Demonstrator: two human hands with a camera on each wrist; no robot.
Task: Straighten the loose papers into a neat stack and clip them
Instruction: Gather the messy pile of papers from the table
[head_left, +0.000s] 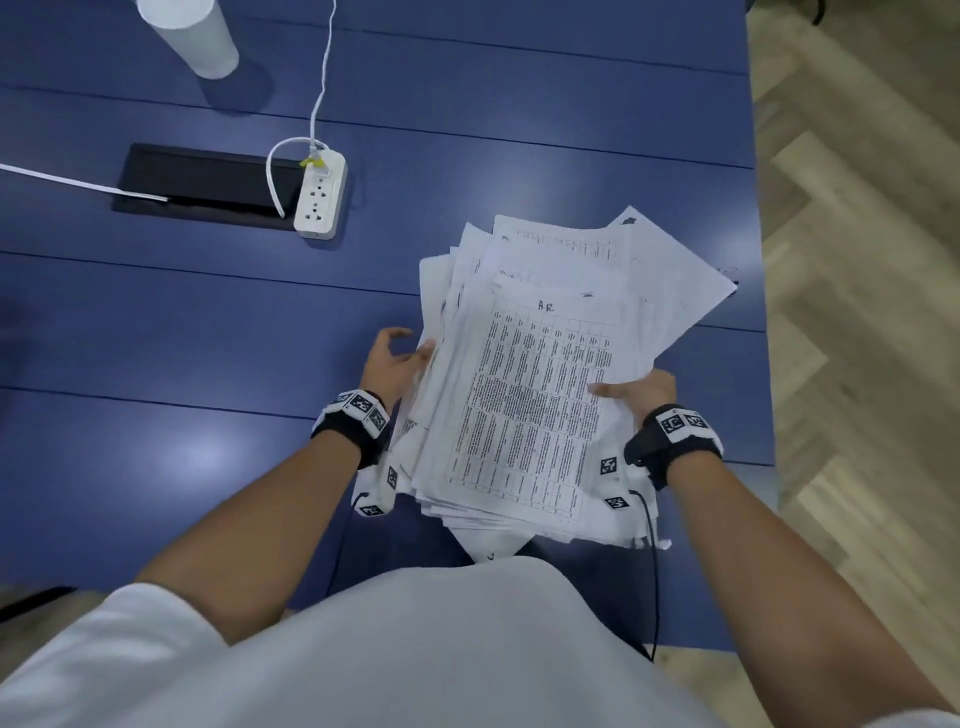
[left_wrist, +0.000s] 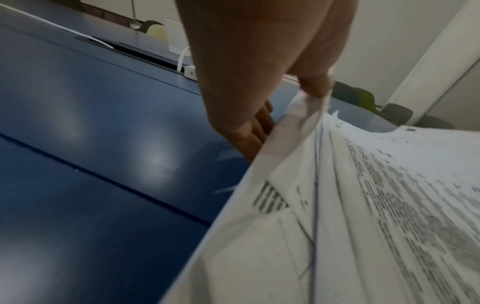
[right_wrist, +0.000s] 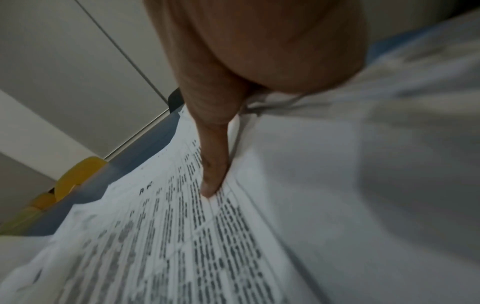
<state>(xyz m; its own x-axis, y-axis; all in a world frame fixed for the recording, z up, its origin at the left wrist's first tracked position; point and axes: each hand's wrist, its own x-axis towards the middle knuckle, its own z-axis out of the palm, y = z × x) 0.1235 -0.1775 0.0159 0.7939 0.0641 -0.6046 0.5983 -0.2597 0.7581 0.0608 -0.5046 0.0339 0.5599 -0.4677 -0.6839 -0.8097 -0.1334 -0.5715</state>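
A thick, uneven pile of printed papers (head_left: 535, 395) is held between both hands, fanned out at its far end above the blue table (head_left: 208, 322). My left hand (head_left: 400, 358) grips the pile's left edge; in the left wrist view its thumb (left_wrist: 313, 84) lies on top of the papers (left_wrist: 363, 205) and its fingers (left_wrist: 257, 127) reach underneath. My right hand (head_left: 636, 389) grips the right edge, with the thumb (right_wrist: 213, 174) pressed on the top sheet (right_wrist: 207, 236) and the fingers hidden below. No clip shows in any view.
A white power strip (head_left: 320, 195) with its cable lies beside a black cable hatch (head_left: 202, 182) at the middle left. A white paper cup (head_left: 187, 36) stands at the far left. The table's right edge (head_left: 763, 312) borders a wooden floor.
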